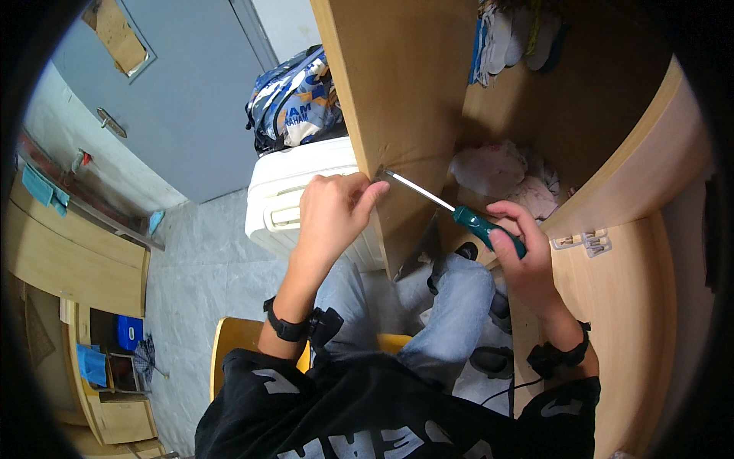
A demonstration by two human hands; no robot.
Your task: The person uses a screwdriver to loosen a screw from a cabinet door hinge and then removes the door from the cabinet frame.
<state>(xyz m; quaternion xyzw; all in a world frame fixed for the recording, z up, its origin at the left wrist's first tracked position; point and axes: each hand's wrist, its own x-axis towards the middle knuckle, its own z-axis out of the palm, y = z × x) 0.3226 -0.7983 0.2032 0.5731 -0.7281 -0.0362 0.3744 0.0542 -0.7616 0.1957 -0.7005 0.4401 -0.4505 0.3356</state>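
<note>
The right hand [524, 249] is gripping the screwdriver [464, 219], likely light and stiff, by its handle [482, 227], the best hold; near the wooden door's [405, 99] left edge, the left hand [336, 205] is curling, pinch unclear.

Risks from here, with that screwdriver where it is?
Two, as I see it:
1. The green-handled metal screwdriver in the right hand has its tip close to the left hand's thumb; a slip might jab it.
2. The tip is also right by the tan wooden panel's edge, so skidding could scratch the surface.
</note>
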